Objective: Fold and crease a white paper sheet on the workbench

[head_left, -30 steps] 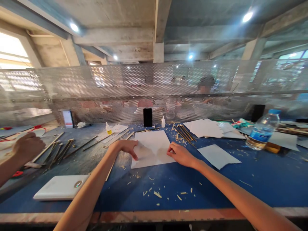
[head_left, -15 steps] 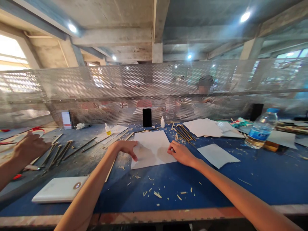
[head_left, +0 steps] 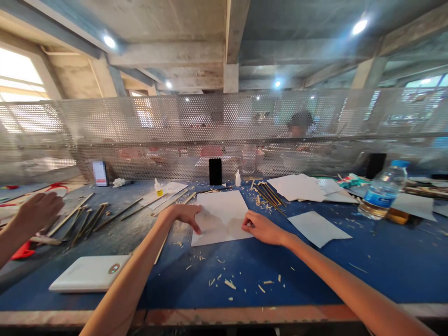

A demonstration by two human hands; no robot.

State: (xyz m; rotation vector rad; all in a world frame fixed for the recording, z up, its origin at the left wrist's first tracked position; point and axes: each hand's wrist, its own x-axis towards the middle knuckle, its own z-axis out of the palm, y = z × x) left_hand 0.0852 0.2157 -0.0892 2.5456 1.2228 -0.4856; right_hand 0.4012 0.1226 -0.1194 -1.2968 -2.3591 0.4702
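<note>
A white sheet of paper [head_left: 220, 214] lies flat on the blue table in front of me. My left hand [head_left: 184, 217] rests at its left edge, thumb spread from the fingers and pointing down onto the sheet. Over the right edge is my right hand [head_left: 261, 226], its fingers curled and thumb pressed to them. Whatever the right fingertips pinch, if anything, is hidden. Beyond the sheet stand a small white bottle [head_left: 238, 178] and an upright black phone [head_left: 215, 171]. Thin dark sticks [head_left: 269, 195] lie to the right behind it.
Wood shavings [head_left: 230, 283] litter the table. A white power bank [head_left: 86, 275] lies left of my forearm. Another person's hand [head_left: 38, 212] is at far left, near sticks [head_left: 91, 221]. A water bottle [head_left: 383, 191] and more paper [head_left: 319, 228] sit right; a perforated metal screen [head_left: 168, 121] closes the back.
My right hand has shifted slightly left across the sheet's edge. My left hand stays almost in place. The other person's hand at the far left has moved left and up.
</note>
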